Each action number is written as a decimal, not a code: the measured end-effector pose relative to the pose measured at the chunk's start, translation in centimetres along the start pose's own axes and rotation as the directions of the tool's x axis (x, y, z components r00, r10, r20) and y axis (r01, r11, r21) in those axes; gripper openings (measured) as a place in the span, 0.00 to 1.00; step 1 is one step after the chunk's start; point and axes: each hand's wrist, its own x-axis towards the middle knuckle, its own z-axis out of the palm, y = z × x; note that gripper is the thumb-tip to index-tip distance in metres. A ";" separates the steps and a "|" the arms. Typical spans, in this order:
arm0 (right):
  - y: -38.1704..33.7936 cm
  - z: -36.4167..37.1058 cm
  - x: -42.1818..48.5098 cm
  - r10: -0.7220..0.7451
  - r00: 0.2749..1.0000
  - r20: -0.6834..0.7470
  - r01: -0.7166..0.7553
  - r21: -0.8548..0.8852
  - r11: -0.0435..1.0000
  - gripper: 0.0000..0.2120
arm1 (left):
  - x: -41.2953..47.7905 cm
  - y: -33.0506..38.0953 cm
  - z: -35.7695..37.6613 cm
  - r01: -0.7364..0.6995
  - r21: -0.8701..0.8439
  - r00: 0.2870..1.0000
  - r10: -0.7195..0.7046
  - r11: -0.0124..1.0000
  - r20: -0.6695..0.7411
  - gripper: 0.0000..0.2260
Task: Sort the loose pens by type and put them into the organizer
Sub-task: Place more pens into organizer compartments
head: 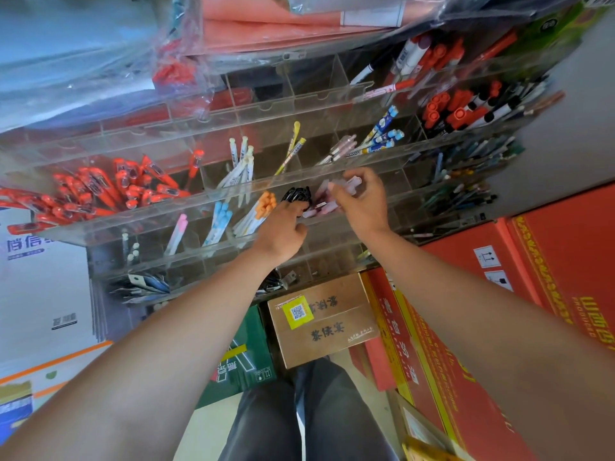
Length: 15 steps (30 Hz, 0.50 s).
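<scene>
pink pens (324, 199) | bunch tilted in middle row of clear organizer (186, 207) | some pinched in my right hand (364, 202) | black pens (297, 194) just left

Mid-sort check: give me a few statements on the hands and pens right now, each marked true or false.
1. The right hand holds pale pink pens. True.
2. The orange-capped pens stand to the right of the black pens. False: they stand to their left.
3. A brown box with a yellow QR sticker sits below the organizer. True.
4. The left hand rests on the brown box. False: it reaches into the organizer by the black pens.
</scene>
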 end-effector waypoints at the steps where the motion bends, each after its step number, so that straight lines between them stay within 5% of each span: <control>1: 0.1 -0.1 -0.1 -0.010 1.000 0.004 0.010 -0.002 1.000 0.12 | 0.0 0.1 0.1 0.005 -0.017 1.000 -0.005 1.000 -0.022 0.21; 8: 0.8 -0.1 -0.4 -0.064 0.997 -0.031 0.064 0.000 0.998 0.14 | 0.1 1.5 0.6 0.065 -0.445 0.997 -0.073 0.893 -0.001 0.14; 15: 2.1 0.1 0.3 -0.068 0.995 0.070 0.081 -0.195 0.978 0.07 | -0.6 0.3 0.1 0.032 -0.213 0.998 -0.042 0.976 -0.045 0.16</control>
